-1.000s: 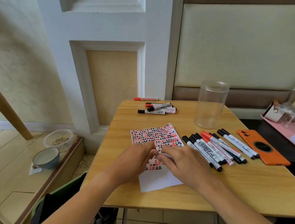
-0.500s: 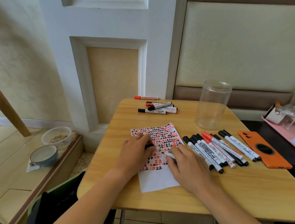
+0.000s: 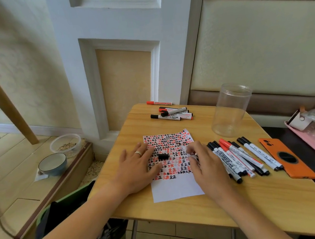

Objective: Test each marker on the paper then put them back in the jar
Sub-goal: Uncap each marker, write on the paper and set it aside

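Left hand (image 3: pixel 136 169): grip open, fingers straight and spread, palm down on the left part of the paper (image 3: pixel 177 187), a pale ring on one finger. A short black marker cap (image 3: pixel 163 156) lies loose on the paper just beside the fingertips; whether they touch it, cannot tell. Right hand (image 3: pixel 207 164): grip closed, fingers curled round a white-barrelled marker (image 3: pixel 190 155) and pinching it low over the paper's right side; the tip is hidden under the fingers. Paper: white sheet, flat on the desk (image 3: pixel 259 196), its upper two thirds packed with rows of small red and black characters, the bottom strip blank. Desk: light yellow wood grain, rounded corners, thin metal legs. Right of the paper, just beside the right hand, a fanned row of markers (image 3: pixel 241 157), white barrels with printed labels, caps mostly black, a couple red, lying side by side and partly overlapped. A second small pile of markers (image 3: pixel 171 113) sits at the far edge, red and black caps mixed. The jar (image 3: pixel 231 111) stands upright at the far right of the desk: clear plastic, cylindrical, open-topped, with nothing seen inside. An orange phone (image 3: pixel 287 159) lies face down beside the marker row, its case matte.
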